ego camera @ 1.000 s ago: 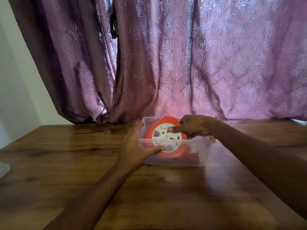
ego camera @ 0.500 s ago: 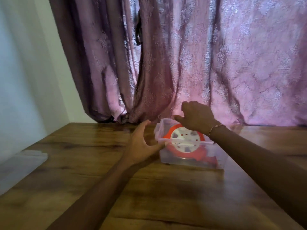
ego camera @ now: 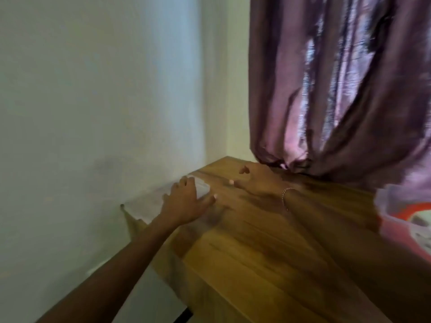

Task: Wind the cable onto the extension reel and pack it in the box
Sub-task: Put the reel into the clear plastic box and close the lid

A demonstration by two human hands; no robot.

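On table (ego camera: 268, 241) | 1 lid (ego camera: 149, 203), left hand (ego camera: 186, 201) flat on it | right hand (ego camera: 254, 180) spread | 1 box (ego camera: 391, 206)

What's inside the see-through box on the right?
The clear box holds the orange and white cable reel, seen blurry over its rim. The picture's edge cuts off most of both, so the cable and the box's bottom can't be seen.

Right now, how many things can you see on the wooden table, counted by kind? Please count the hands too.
Clear plastic lid: 1, at the table's left edge
Clear plastic box: 1, at the right edge of the view
Orange and white extension reel: 1, inside the box
Hands: 2, left hand on the lid, right hand over the table
Total: 5
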